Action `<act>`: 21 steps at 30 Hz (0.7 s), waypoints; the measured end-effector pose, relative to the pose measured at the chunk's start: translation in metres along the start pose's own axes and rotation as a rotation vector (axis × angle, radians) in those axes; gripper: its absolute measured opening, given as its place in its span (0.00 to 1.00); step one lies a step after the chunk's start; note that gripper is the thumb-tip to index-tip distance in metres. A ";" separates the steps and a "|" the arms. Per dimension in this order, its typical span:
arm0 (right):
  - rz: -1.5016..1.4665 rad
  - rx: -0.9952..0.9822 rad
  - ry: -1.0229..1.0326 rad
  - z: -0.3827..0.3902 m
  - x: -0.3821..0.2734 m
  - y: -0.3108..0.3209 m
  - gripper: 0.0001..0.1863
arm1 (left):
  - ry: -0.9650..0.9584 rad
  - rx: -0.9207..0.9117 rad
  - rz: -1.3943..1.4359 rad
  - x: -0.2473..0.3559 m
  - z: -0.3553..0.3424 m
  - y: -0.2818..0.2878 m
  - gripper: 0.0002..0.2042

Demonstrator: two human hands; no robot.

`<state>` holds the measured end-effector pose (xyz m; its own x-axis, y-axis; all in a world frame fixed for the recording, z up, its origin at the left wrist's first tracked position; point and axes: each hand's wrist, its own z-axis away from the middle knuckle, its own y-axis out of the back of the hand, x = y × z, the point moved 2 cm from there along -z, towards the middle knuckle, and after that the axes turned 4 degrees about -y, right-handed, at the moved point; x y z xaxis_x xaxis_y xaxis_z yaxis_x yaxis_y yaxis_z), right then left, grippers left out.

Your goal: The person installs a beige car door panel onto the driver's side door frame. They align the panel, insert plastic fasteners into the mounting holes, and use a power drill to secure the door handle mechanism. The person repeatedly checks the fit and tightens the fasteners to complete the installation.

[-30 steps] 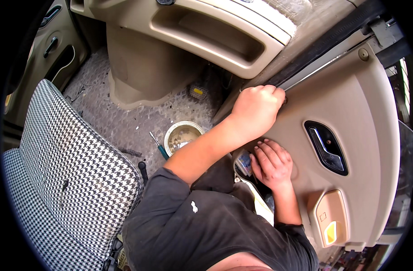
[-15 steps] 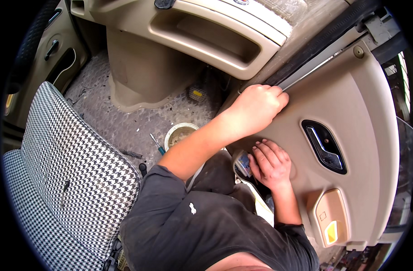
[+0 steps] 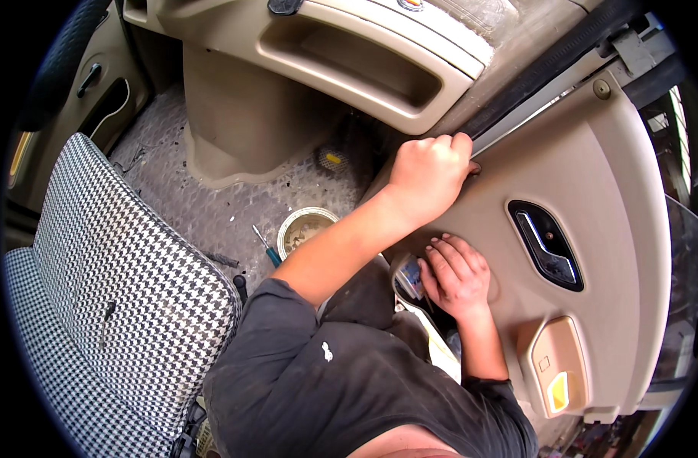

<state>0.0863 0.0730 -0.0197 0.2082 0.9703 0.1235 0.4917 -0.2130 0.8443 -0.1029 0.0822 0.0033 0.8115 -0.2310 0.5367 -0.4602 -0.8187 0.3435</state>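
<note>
We see our left hand (image 3: 429,175) closed in a fist-like grip over the upper front edge of the beige door panel (image 3: 593,229), fingers curled round the edge just below the dark window seal (image 3: 547,69). Our right hand (image 3: 456,275) lies lower on the same panel, fingers together and bent, pressing on a small switch unit (image 3: 407,278) at the panel's lower edge; we cannot tell whether it actually grips it. The black door handle recess (image 3: 546,246) sits to the right of both hands, and a beige reflector housing (image 3: 553,366) lies nearer the panel's rear corner. On the cab floor (image 3: 212,206) stand a round tin bowl (image 3: 303,229) and a green-handled screwdriver (image 3: 266,248), beside the houndstooth seat (image 3: 112,290).
</note>
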 end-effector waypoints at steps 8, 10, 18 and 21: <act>0.016 0.006 0.012 -0.002 0.000 0.002 0.13 | 0.092 0.173 0.346 -0.014 0.016 -0.012 0.12; -0.010 0.011 0.028 -0.004 0.001 0.000 0.13 | 0.028 0.264 0.394 -0.019 0.025 -0.016 0.08; -0.054 -0.017 0.037 0.007 0.010 -0.002 0.12 | 0.288 0.368 0.469 -0.022 0.159 -0.019 0.04; -0.035 -0.018 0.065 -0.001 0.002 0.003 0.12 | 0.486 0.172 0.498 -0.019 0.228 -0.011 0.03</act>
<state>0.0868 0.0742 -0.0163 0.1353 0.9827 0.1267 0.4825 -0.1770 0.8578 -0.0309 -0.0248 -0.1864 0.2494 -0.3714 0.8943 -0.6387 -0.7573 -0.1364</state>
